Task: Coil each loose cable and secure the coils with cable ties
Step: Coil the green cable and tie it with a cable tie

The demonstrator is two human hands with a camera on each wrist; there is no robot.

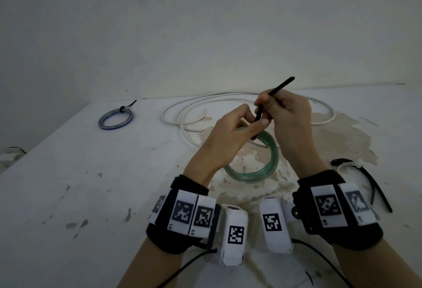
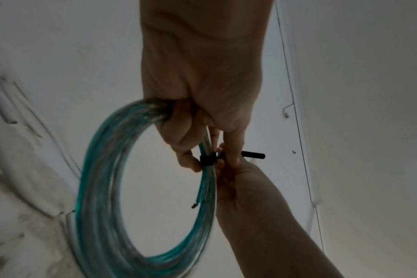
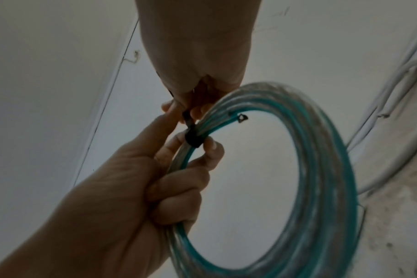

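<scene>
A coil of green translucent cable [image 1: 258, 171] hangs above the table, and my left hand [image 1: 251, 123] grips its top with curled fingers. A black cable tie [image 1: 276, 91] is wrapped round the bundle next to my left fingertips; its band [image 3: 193, 139] shows tight on the strands. My right hand [image 1: 266, 105] pinches the tie's tail, which sticks up and to the right. In the left wrist view the tie head [image 2: 207, 159] sits between my left thumb and the right hand [image 2: 238, 180]. Two cut cable ends [image 3: 242, 118] poke out beside the tie.
A loose white cable [image 1: 228, 109] sprawls in wide loops behind my hands. At the far left lies a blue-grey coil [image 1: 116, 118] bound with a black tie. Spare black and white ties [image 1: 365, 178] lie at the right. The table [image 1: 91, 185] is white and stained.
</scene>
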